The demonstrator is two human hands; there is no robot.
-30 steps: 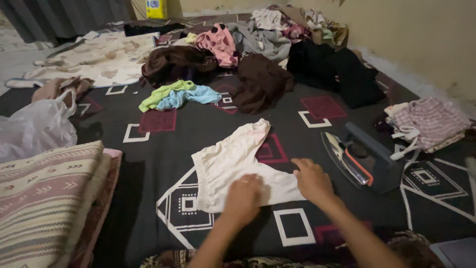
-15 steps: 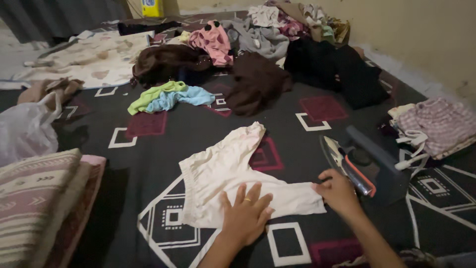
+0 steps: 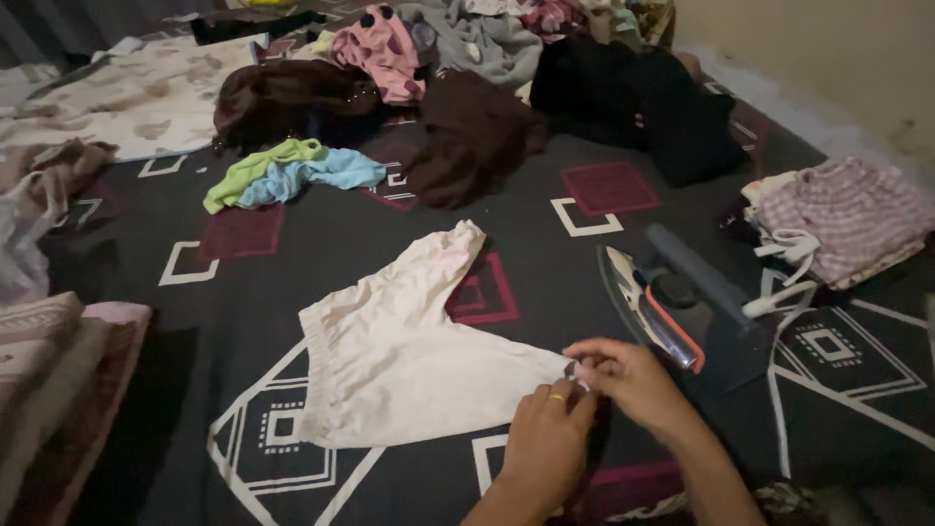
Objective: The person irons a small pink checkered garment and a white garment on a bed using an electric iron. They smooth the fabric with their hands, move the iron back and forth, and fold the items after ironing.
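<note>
Pinching white shorts (image 3: 409, 360) hem, both hands (image 3: 584, 404).

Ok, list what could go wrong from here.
1. The iron lies on its side right beside the right hand; if it is hot, a knuckle or wrist could brush its soleplate.
2. Both hands pinch the white shorts at one leg end, right hand and left hand together; a tug may rumple the flattened cloth.
3. The iron's body rests on the dark sheet, which could scorch.

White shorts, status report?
Both hands, left hand and right hand, pinching one leg hem of white shorts. Shorts flat on mattress. Iron lies close right.
</note>
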